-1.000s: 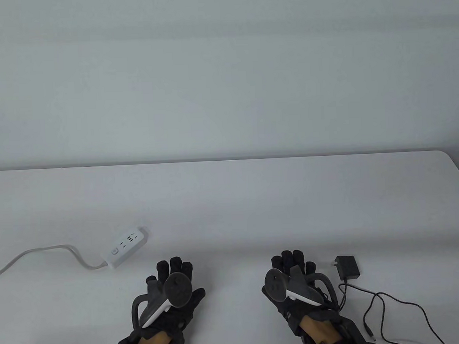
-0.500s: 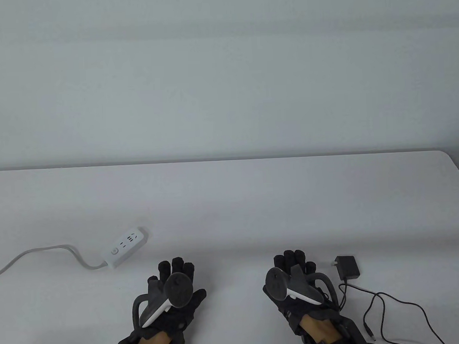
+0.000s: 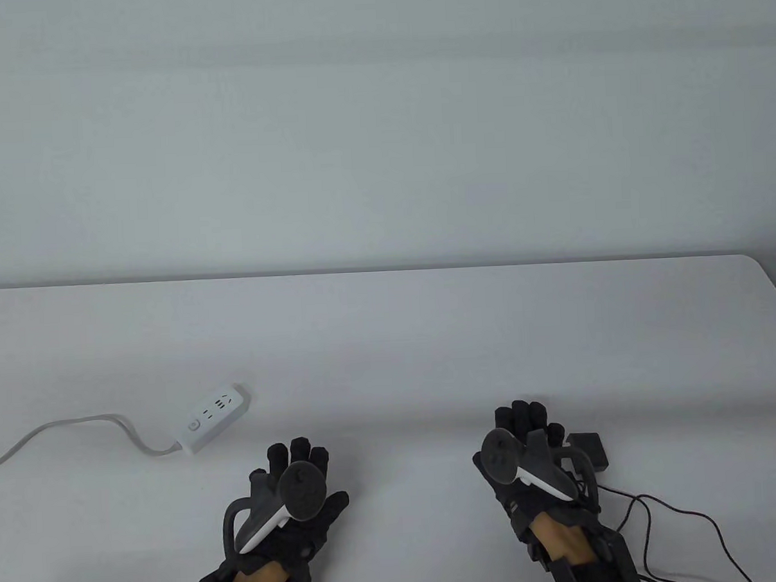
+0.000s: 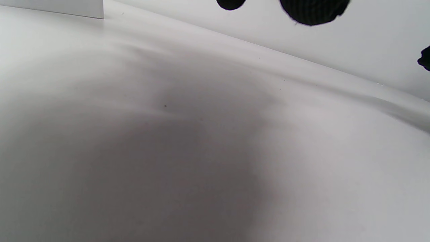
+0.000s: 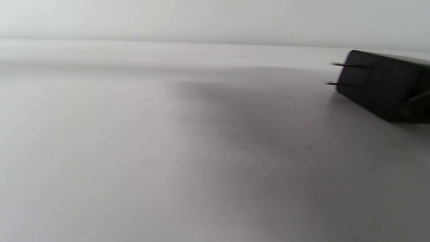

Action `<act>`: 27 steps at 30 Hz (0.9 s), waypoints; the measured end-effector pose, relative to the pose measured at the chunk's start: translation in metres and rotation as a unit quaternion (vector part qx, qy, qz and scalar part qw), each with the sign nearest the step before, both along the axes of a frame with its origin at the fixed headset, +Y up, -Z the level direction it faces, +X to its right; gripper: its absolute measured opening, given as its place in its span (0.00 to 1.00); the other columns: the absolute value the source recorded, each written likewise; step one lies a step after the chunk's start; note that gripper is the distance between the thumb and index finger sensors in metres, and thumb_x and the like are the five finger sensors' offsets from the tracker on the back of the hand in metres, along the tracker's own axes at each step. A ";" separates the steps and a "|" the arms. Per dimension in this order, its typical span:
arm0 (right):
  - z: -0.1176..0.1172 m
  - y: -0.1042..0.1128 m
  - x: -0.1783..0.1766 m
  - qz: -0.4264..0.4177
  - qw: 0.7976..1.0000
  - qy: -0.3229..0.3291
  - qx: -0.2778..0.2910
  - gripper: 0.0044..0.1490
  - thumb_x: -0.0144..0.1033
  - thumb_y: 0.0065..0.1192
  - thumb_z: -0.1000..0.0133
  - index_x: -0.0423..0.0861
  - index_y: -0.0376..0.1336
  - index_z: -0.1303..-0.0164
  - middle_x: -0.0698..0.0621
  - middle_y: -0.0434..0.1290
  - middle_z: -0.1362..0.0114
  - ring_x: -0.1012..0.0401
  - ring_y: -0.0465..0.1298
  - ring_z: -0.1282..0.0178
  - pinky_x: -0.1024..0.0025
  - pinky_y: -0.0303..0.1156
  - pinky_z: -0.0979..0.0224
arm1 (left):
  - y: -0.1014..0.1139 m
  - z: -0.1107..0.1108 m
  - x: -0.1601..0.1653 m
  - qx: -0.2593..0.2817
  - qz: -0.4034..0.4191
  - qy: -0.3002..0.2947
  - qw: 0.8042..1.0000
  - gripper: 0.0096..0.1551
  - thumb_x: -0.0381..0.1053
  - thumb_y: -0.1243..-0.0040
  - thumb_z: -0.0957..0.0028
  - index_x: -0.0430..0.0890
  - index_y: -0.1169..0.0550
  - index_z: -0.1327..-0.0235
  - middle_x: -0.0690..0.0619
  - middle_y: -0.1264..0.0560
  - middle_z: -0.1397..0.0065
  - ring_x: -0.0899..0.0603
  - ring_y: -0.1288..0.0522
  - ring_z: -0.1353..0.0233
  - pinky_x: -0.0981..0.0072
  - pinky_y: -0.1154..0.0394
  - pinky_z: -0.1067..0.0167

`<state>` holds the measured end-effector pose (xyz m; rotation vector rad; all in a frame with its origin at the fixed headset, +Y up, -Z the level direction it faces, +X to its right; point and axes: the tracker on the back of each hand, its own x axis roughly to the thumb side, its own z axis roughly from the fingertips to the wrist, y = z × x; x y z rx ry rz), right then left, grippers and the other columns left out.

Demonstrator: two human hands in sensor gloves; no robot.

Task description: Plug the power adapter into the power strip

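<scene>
Table view, left hand [image 3: 294,494]: palm down low over the tabletop [image 3: 390,342], fingers spread flat, holding nothing.
Table view, right hand [image 3: 524,458]: palm down, fingers loosely extended, just left of the power adapter [image 3: 591,450] — contact can't be judged, grips nothing.
Table view, power strip [image 3: 212,417]: white, lies diagonally at left, sockets up, pale cord [image 3: 66,428] running off the left edge; well apart from the adapter.
Table view, adapter cable [image 3: 681,522]: thin, dark, loops toward bottom right.
Left wrist view: bare tabletop in shadow, dark fingertips [image 4: 312,11] at the top edge, a white corner top left.
Right wrist view: blurred — adapter [image 5: 383,84] lies on its side at right, two prongs pointing left; no fingers visible.
</scene>
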<state>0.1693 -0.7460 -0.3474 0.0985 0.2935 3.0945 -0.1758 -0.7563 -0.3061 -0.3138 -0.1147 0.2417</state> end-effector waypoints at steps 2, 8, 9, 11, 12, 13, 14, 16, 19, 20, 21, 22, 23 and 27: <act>-0.003 0.003 0.013 -0.021 1.000 -0.021 0.007 0.56 0.60 0.34 0.41 0.34 0.31 0.17 0.29 0.35 0.14 0.33 0.35 0.18 0.33 0.39 0.25 | -0.001 0.000 0.000 -0.003 -0.001 -0.002 1.000 0.49 0.70 0.57 0.48 0.54 0.49 0.14 0.48 0.59 0.10 0.31 0.63 0.12 0.32 0.58 0.22; -0.012 0.006 0.048 -0.048 0.995 -0.087 0.017 0.56 0.61 0.34 0.41 0.34 0.31 0.17 0.29 0.35 0.14 0.33 0.35 0.18 0.32 0.39 0.25 | -0.001 0.000 0.001 -0.010 -0.005 -0.005 1.000 0.49 0.70 0.57 0.48 0.54 0.49 0.14 0.48 0.59 0.10 0.31 0.63 0.12 0.32 0.58 0.22; -0.014 0.005 0.052 -0.051 0.994 -0.095 0.015 0.56 0.61 0.34 0.41 0.34 0.31 0.17 0.29 0.35 0.14 0.33 0.35 0.19 0.32 0.39 0.25 | -0.001 0.000 0.001 -0.010 -0.006 -0.005 1.000 0.49 0.70 0.57 0.48 0.54 0.49 0.14 0.48 0.59 0.10 0.31 0.63 0.12 0.32 0.58 0.22; -0.017 0.003 0.066 -0.059 0.991 -0.121 0.009 0.57 0.61 0.34 0.41 0.33 0.31 0.17 0.29 0.35 0.14 0.32 0.35 0.19 0.32 0.39 0.25 | -0.001 0.000 0.001 -0.011 -0.004 -0.006 1.000 0.49 0.70 0.57 0.48 0.54 0.49 0.14 0.48 0.59 0.10 0.31 0.63 0.12 0.32 0.58 0.22; -0.018 0.002 0.072 -0.061 0.990 -0.130 0.006 0.57 0.61 0.34 0.41 0.33 0.30 0.17 0.28 0.35 0.14 0.32 0.35 0.19 0.32 0.39 0.25 | -0.001 0.000 0.001 -0.011 -0.005 -0.006 1.000 0.49 0.71 0.57 0.48 0.54 0.49 0.14 0.48 0.59 0.10 0.31 0.63 0.12 0.32 0.58 0.22; -0.019 0.000 0.079 -0.063 0.988 -0.144 0.002 0.57 0.61 0.34 0.41 0.33 0.30 0.17 0.28 0.34 0.15 0.32 0.35 0.19 0.32 0.39 0.25 | -0.001 0.000 0.001 -0.011 -0.005 -0.006 1.000 0.49 0.71 0.57 0.48 0.54 0.49 0.14 0.48 0.59 0.10 0.31 0.63 0.12 0.32 0.58 0.22; -0.019 -0.002 0.086 -0.066 0.985 -0.157 0.000 0.57 0.61 0.34 0.41 0.33 0.30 0.17 0.28 0.34 0.15 0.32 0.35 0.19 0.32 0.39 0.25 | -0.001 0.000 0.001 -0.012 -0.005 -0.006 1.000 0.49 0.70 0.57 0.48 0.54 0.49 0.14 0.48 0.59 0.10 0.31 0.63 0.12 0.32 0.58 0.22; -0.020 -0.005 0.097 -0.075 0.981 -0.179 0.001 0.58 0.61 0.34 0.41 0.32 0.29 0.18 0.27 0.34 0.15 0.31 0.35 0.20 0.32 0.39 0.26 | -0.001 0.001 0.001 -0.015 -0.005 -0.006 1.000 0.49 0.71 0.57 0.48 0.54 0.49 0.14 0.48 0.59 0.10 0.31 0.64 0.12 0.32 0.58 0.22; -0.019 -0.009 0.111 -0.090 0.973 -0.214 -0.013 0.58 0.61 0.32 0.41 0.30 0.28 0.19 0.25 0.33 0.16 0.30 0.34 0.20 0.31 0.39 0.26 | 0.000 0.001 0.000 -0.014 -0.002 -0.006 1.000 0.49 0.71 0.57 0.48 0.54 0.49 0.14 0.48 0.59 0.10 0.31 0.64 0.12 0.32 0.58 0.22; -0.018 -0.010 0.116 -0.092 0.968 -0.232 -0.014 0.57 0.60 0.31 0.41 0.30 0.28 0.19 0.25 0.33 0.16 0.30 0.34 0.21 0.31 0.39 0.27 | 0.000 0.001 0.000 -0.013 0.000 -0.006 1.000 0.49 0.71 0.57 0.48 0.54 0.49 0.14 0.48 0.59 0.10 0.31 0.64 0.12 0.32 0.58 0.22; -0.018 -0.011 0.119 -0.094 0.966 -0.241 -0.015 0.57 0.60 0.31 0.41 0.29 0.28 0.19 0.24 0.33 0.16 0.29 0.34 0.21 0.31 0.39 0.27 | 0.000 0.001 -0.001 -0.013 0.001 -0.006 1.000 0.49 0.71 0.57 0.48 0.54 0.49 0.14 0.48 0.59 0.10 0.31 0.64 0.12 0.32 0.58 0.22; -0.017 -0.012 0.122 -0.099 0.963 -0.249 -0.020 0.57 0.60 0.31 0.40 0.29 0.28 0.19 0.24 0.33 0.16 0.29 0.34 0.21 0.30 0.40 0.27 | 0.001 0.002 -0.001 -0.013 0.002 -0.006 1.000 0.49 0.71 0.57 0.48 0.54 0.49 0.14 0.48 0.59 0.10 0.31 0.64 0.12 0.32 0.58 0.22; -0.017 -0.014 0.125 -0.104 0.961 -0.255 -0.025 0.57 0.60 0.30 0.40 0.29 0.28 0.19 0.24 0.33 0.17 0.29 0.34 0.21 0.30 0.40 0.27 | 0.001 0.002 -0.001 -0.013 0.003 -0.005 1.000 0.49 0.71 0.57 0.48 0.54 0.49 0.14 0.48 0.59 0.10 0.31 0.64 0.12 0.32 0.58 0.22; -0.019 -0.026 0.127 -0.111 0.959 -0.251 -0.074 0.58 0.62 0.31 0.40 0.29 0.29 0.19 0.25 0.34 0.16 0.30 0.35 0.21 0.30 0.41 0.27 | 0.001 0.002 -0.001 -0.017 0.002 -0.007 1.000 0.49 0.71 0.57 0.48 0.54 0.49 0.14 0.48 0.59 0.10 0.31 0.64 0.12 0.32 0.58 0.22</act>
